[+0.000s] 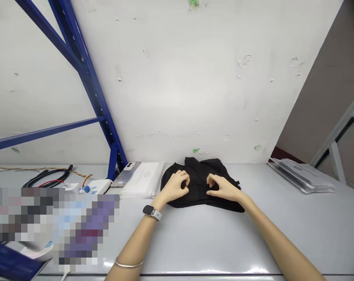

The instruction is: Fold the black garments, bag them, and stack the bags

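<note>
A crumpled black cloth (198,175) lies on the grey table, close to the wall. My left hand (176,187) is over its left part, with curled fingers and a gap between them and the thumb. Over the right part is my right hand (223,189), its thumb also apart from the bent fingers. Neither hand visibly grips the fabric, and the two are a short way apart, facing each other. I wear a watch (152,212) on my left wrist.
Left of the cloth are flat white packets (144,179) and a phone (127,173). Further left lie a power strip (99,186) and cables (46,176). More packets (307,175) rest at the right. A blue metal frame (91,84) stands at the back left.
</note>
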A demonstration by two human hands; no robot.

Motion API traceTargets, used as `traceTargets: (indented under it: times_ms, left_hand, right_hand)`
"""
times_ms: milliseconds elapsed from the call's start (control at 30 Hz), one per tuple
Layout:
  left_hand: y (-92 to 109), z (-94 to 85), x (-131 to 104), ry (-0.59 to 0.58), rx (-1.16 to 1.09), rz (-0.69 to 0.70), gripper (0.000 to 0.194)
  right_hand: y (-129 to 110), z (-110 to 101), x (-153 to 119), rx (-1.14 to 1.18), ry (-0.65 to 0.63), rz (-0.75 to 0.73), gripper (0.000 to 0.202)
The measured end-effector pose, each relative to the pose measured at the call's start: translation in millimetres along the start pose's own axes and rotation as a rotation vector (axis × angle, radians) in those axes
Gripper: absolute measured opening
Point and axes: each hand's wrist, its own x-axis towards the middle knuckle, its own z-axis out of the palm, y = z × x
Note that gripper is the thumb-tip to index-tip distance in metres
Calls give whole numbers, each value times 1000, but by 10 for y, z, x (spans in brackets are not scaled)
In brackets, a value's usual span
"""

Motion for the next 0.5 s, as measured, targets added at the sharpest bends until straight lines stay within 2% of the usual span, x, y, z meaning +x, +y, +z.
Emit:
traceTargets:
  times_ms: [100,167,233,367,500]
  left_hand:
    - [24,8,-13,-171,-97,47,12]
    - [25,23,-20,-233,-105,61,21]
    - [8,32,-22,-256,-96,70,23]
    - [-58,-17,-31,-282,-147,94,9]
    - [-157,-135,-70,-276,-117,48,29]
  right_hand:
    - [-61,44,-16,2,-121,9,35]
    - [-85,82,-17,-46,-143,1,35]
    - [-85,98,-14,-69,-145,-15,27]
    - [-36,40,-15,-69,-156,-28,13]
    - [10,-57,-50,-96,-175,-29,7]
